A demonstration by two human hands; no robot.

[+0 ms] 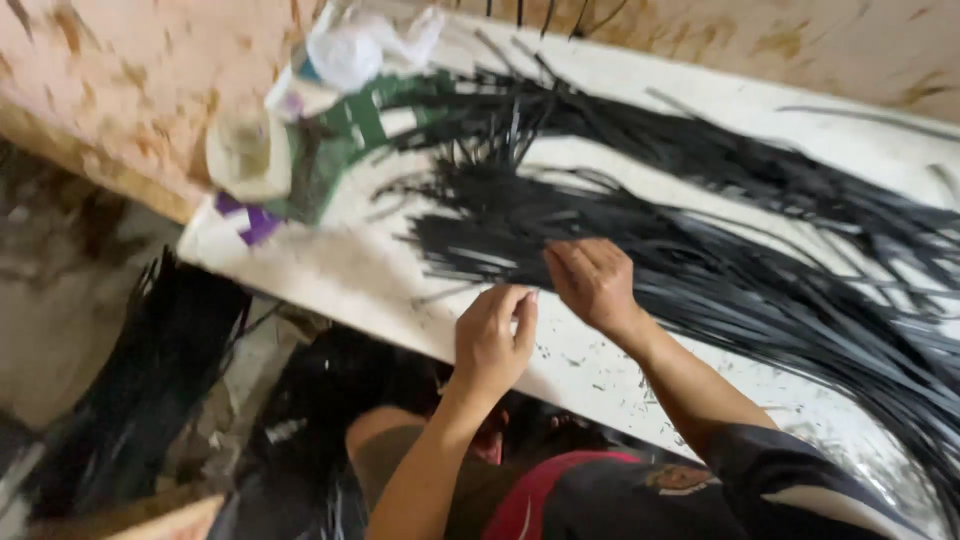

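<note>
1. Two hands work w/ a mass of thin black strips [700, 250] spread over a white surface [340, 270], from its far edge toward the right end.
2. Strips: prob. very light, springy, flexible along their length, smooth and likely slippery; they tangle. Best taken near the loose ends, close to the near edge, pinching a few together.
3. Left hand [492, 340]: fingers curled, thumb meeting fingertips in a pinch just above the near edge; looks closed on something thin, but can't tell for sure if a strip is in it.
4. Right hand [592, 282]: fingers bent down, fairly loose, resting on the strip ends mid-surface; touching, not clearly clamping any.
5. Far left corner of the surface: crumpled white plastic bag [350, 50], plus green and purple-white packaging [330, 150].
6. Beyond the near edge, lower down: another dark bundle of strips [160, 370] on the floor, left side.
7. Behind the surface: stained pinkish wall [120, 90].
</note>
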